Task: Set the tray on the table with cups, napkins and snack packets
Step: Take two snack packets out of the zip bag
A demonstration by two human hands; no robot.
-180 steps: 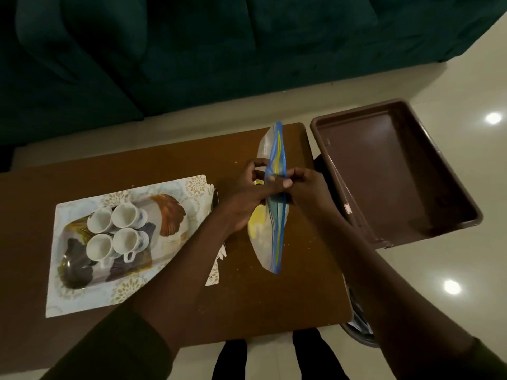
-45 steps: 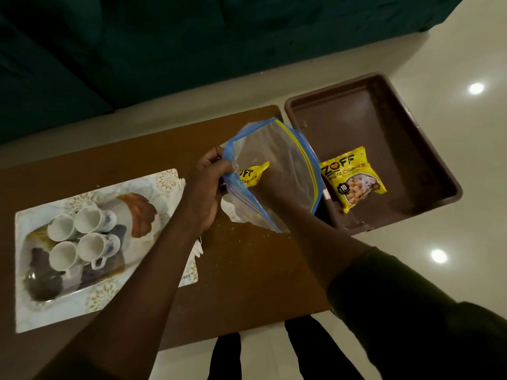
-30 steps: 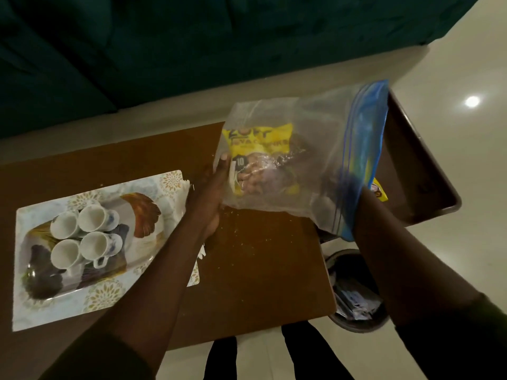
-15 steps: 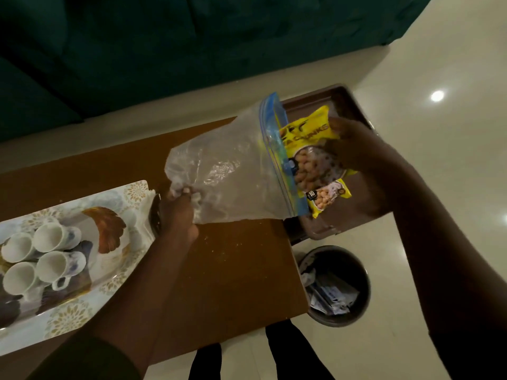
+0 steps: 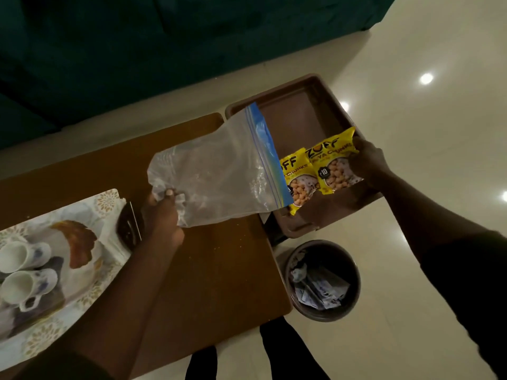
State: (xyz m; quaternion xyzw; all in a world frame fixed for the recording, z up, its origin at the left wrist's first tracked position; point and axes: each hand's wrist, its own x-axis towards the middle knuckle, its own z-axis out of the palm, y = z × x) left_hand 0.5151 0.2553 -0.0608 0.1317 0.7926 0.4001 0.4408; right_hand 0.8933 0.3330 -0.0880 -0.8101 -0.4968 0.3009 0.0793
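Observation:
My left hand (image 5: 162, 215) pinches the bottom corner of a clear zip bag (image 5: 219, 176) with a blue seal, held over the wooden table (image 5: 219, 270); the bag looks empty. My right hand (image 5: 367, 165) grips a yellow snack packet (image 5: 333, 165) inside the brown tray (image 5: 299, 113), which stands off the table's right end. A second yellow snack packet (image 5: 296, 182) lies in the tray beside it, partly behind the bag's mouth. White cups (image 5: 24, 270) rest on a patterned platter (image 5: 82, 242) over floral napkins (image 5: 107, 198) at the left.
A round brown waste bin (image 5: 323, 281) with crumpled paper stands on the floor below the tray. A dark sofa (image 5: 164, 50) runs along the far side. A dark flat object (image 5: 129, 226) lies by the platter's right edge. My legs show under the table's near edge.
My right hand has drawn the second packet out of the bag and lowered it into the tray beside the first. The left hand keeps its hold on the bag's bottom.

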